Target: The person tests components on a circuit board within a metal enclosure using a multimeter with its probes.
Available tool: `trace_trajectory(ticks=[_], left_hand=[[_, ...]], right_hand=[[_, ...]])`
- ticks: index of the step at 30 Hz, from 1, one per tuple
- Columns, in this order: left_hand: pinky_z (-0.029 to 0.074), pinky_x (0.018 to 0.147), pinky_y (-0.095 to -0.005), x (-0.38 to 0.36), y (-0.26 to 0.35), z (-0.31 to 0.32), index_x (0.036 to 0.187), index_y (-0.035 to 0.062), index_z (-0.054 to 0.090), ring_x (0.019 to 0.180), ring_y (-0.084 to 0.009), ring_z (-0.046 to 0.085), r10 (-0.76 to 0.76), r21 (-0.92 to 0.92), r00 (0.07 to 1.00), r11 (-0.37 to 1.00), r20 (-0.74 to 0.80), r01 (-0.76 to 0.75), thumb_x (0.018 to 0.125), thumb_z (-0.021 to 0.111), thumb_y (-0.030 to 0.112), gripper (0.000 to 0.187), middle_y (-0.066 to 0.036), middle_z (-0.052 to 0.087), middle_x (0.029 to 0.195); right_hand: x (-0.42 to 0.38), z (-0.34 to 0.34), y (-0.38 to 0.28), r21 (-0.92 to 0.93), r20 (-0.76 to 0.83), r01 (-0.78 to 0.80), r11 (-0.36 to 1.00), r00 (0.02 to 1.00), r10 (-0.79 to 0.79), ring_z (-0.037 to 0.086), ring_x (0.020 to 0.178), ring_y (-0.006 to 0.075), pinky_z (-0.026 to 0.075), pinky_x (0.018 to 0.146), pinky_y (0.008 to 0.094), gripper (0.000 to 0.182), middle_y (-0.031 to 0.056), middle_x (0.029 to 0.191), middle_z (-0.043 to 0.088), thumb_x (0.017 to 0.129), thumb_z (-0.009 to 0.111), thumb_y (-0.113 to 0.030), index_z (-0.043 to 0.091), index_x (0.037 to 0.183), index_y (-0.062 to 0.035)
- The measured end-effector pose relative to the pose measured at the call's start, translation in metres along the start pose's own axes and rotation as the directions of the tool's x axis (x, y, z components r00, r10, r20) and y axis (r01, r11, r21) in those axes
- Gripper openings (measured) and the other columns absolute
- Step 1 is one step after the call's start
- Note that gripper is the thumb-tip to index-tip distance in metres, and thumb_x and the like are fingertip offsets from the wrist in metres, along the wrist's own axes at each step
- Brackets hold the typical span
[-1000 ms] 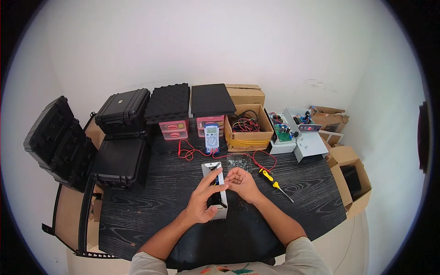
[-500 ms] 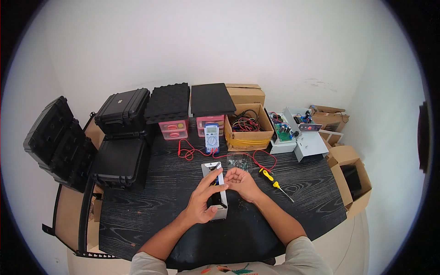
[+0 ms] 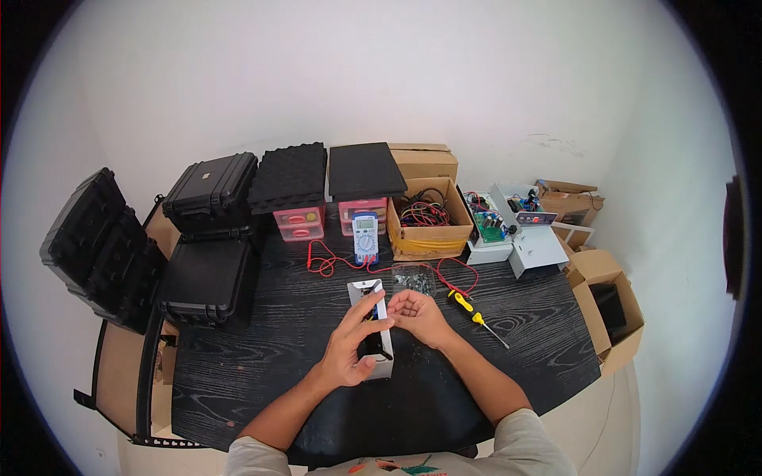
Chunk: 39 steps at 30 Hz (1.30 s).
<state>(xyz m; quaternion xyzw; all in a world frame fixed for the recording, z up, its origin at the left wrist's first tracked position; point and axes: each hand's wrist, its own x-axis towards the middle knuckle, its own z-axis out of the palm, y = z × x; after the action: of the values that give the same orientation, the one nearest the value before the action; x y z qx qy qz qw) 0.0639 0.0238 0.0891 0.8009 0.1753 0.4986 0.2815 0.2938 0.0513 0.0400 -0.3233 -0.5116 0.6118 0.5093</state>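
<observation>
A narrow white metal case (image 3: pixel 384 370) with a dark open top stands on the table in front of me. My left hand (image 3: pixel 355 339) reaches across it, fingers over the top and thumb at the near end, gripping it. Parts inside the case are mostly covered by that hand. At the case's right side my right hand (image 3: pixel 419 319) has its fingers curled and thumb pinched; whatever is between the fingertips is too small to tell. Just beyond it lies a clear tray (image 3: pixel 414 279) of small metal pieces. A yellow-and-black screwdriver (image 3: pixel 476 317) rests to the right.
A multimeter (image 3: pixel 365 236) with red leads leans against pink drawers (image 3: pixel 302 225). Behind are a cardboard box (image 3: pixel 432 244) of cables and opened electronics units (image 3: pixel 540 250). Black hard cases (image 3: pixel 208 274) stand at left. Another cardboard box (image 3: pixel 627 337) sits off the table's right edge.
Both hands and the case keep nearly the same position. Only a very slight shift of the whole view shows.
</observation>
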Motion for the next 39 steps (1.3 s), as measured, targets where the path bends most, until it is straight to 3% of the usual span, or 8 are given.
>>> trace_trajectory(ticks=[14,17,20,23,26,29,32,39], left_hand=[[0.03,0.124,-0.0587,-0.001,-0.002,0.0,0.137,0.0057,0.069,0.152,-0.0524,0.041,-0.008,-0.006,1.0,1.0,0.0,0.008,0.102,0.051,0.062,0.069,-0.034,0.043,0.163],[0.03,0.124,-0.0585,-0.001,-0.003,0.0,0.139,0.0056,0.068,0.152,-0.0529,0.041,0.006,-0.007,1.0,1.0,0.004,-0.006,0.103,0.051,0.062,0.069,-0.034,0.043,0.163],[0.03,0.124,-0.0585,-0.001,-0.002,0.0,0.139,0.0055,0.068,0.152,-0.0534,0.041,0.007,-0.005,1.0,1.0,0.008,-0.007,0.103,0.051,0.062,0.069,-0.034,0.043,0.163],[0.03,0.124,-0.0586,0.0,-0.001,0.001,0.138,0.0054,0.068,0.152,-0.0535,0.041,0.006,-0.017,1.0,1.0,0.005,-0.005,0.103,0.051,0.062,0.069,-0.034,0.042,0.163],[0.03,0.124,-0.0586,0.0,-0.001,0.0,0.138,0.0051,0.068,0.152,-0.0537,0.041,0.005,-0.011,1.0,1.0,0.008,-0.005,0.103,0.051,0.063,0.069,-0.034,0.042,0.163],[0.03,0.124,-0.0584,0.0,0.0,-0.001,0.137,0.0049,0.068,0.152,-0.0537,0.041,0.001,-0.011,1.0,1.0,0.006,-0.001,0.104,0.051,0.064,0.07,-0.034,0.042,0.163],[0.03,0.124,-0.0579,0.001,0.001,0.0,0.137,0.0049,0.068,0.152,-0.0535,0.041,0.001,-0.01,1.0,1.0,0.011,-0.001,0.104,0.051,0.063,0.07,-0.034,0.042,0.163],[0.029,0.125,-0.0583,0.0,0.0,-0.001,0.139,0.0052,0.068,0.152,-0.0525,0.041,0.013,-0.002,1.0,1.0,0.01,-0.013,0.104,0.05,0.061,0.068,-0.034,0.042,0.163]], right_hand=[[-0.004,0.005,-0.001,-0.177,-0.035,-0.055,0.983,0.998,0.049,0.066,0.082,0.0053,0.055,0.075,0.0244,0.013,0.0013,0.092,0.075,0.102,0.075,-0.009,0.075,0.108,0.0022],[-0.01,0.007,-0.003,-0.455,-0.021,0.072,0.887,0.996,-0.092,0.067,0.078,0.0076,0.055,0.071,0.0266,0.01,0.0021,0.086,0.073,0.098,0.074,-0.007,0.074,0.103,0.0012],[-0.012,0.014,-0.028,-0.695,0.209,0.334,0.637,0.941,-0.266,0.068,0.073,0.0132,0.055,0.068,0.0297,0.01,0.0058,0.081,0.07,0.092,0.072,-0.004,0.071,0.102,-0.0008],[-0.017,0.024,-0.035,-0.664,0.104,0.248,0.705,0.965,-0.241,0.07,0.073,0.0191,0.056,0.069,0.0318,0.017,0.0097,0.08,0.069,0.088,0.071,-0.002,0.068,0.105,-0.0022],[-0.018,0.026,-0.035,-0.684,0.122,0.303,0.664,0.944,-0.305,0.071,0.074,0.0186,0.057,0.07,0.0325,0.023,0.01,0.081,0.069,0.088,0.071,-0.002,0.066,0.11,-0.0024],[-0.015,0.019,-0.045,-0.767,0.172,0.252,0.59,0.967,-0.189,0.071,0.073,0.019,0.057,0.07,0.0324,0.023,0.0105,0.081,0.069,0.088,0.071,-0.002,0.065,0.11,-0.0012],[-0.013,0.026,-0.05,-0.718,0.099,0.272,0.641,0.951,-0.292,0.069,0.07,0.0199,0.057,0.068,0.033,0.02,0.0107,0.079,0.069,0.088,0.071,-0.003,0.066,0.108,-0.001],[-0.014,0.017,-0.049,-0.785,0.235,0.292,0.547,0.957,-0.173,0.074,0.074,0.0244,0.058,0.07,0.0354,0.025,0.0122,0.083,0.072,0.089,0.073,-0.005,0.067,0.113,-0.0025]])
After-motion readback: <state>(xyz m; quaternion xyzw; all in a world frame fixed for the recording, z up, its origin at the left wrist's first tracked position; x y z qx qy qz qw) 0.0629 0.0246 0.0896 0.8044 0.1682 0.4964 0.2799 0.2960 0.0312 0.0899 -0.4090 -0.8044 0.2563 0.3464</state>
